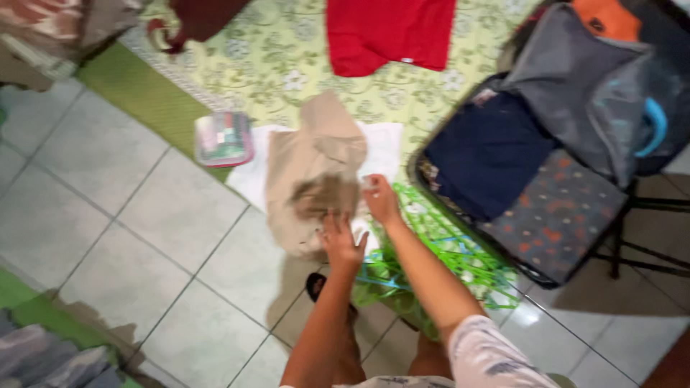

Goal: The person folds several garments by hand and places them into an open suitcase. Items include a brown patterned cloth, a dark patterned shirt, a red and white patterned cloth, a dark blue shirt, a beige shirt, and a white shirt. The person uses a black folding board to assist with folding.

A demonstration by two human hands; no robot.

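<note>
Pressing beige garment (316,172), hangers (431,244) beside, suitcase (532,179)

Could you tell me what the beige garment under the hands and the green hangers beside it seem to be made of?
The beige garment looks like soft matte woven cloth, since it creases and lies limp. The green hangers look like glossy moulded plastic: thin, rigid bars with a bright sheen.

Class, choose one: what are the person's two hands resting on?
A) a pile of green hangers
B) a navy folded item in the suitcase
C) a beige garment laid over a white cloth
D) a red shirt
C: the left hand and right hand both lie on the beige garment, spread over a white cloth.
</note>
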